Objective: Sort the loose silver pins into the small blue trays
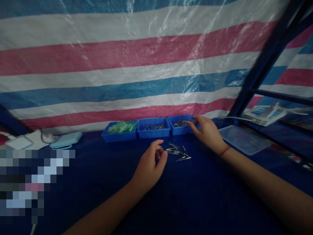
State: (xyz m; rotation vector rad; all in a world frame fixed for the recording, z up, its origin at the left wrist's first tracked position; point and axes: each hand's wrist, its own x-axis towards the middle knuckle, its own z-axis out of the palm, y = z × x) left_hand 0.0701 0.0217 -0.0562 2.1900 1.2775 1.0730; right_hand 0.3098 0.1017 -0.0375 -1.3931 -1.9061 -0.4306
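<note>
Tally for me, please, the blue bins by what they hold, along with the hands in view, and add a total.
Blue bins with slim metal pins: 2
Blue bin with crinkled green plastic: 1
Left hand: 1
Right hand: 1
Total: 5

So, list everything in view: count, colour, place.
Sheet: one, striped red, white, blue, back
Table: one, blue, beneath
Bins: three, blue, table's back
Material: uncounted, green, left bin
Metal pins: many, silvery, other bins, table
Flat item: one, light blue, left
Clutter: several, white, far left
Plastic piece: one, translucent, right
Object: one, mostly white, far right
Frame bars: several, blue, sides
Left hand: one, bare, beside pins
Right hand: one, bare, at right bin
</note>
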